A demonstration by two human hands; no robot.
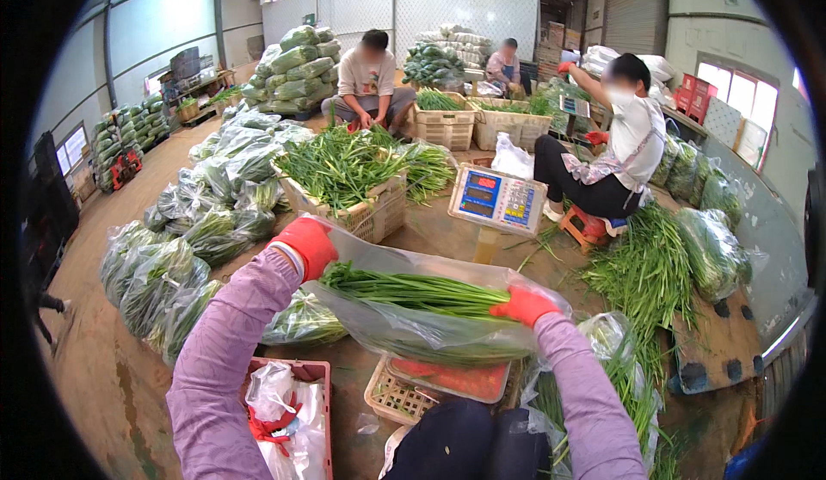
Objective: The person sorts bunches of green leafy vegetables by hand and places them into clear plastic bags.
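Observation:
A clear plastic bag stretches between my hands, with a bunch of long green garlic chives lying lengthwise inside it. My left hand, in a red glove, is closed on the bag's upper left edge. At the other end my right hand, also red-gloved, closes round the right end of the bunch; its fingertips partly hide there. Below the bag sits the red platform of a scale, beside a tan plastic crate. The scale's display stands beyond the bag.
A red crate of plastic bags stands lower left. Ahead, a crate overflows with chives. Filled bags are piled left; loose chives lie right. Two people sit nearby, another person farther back.

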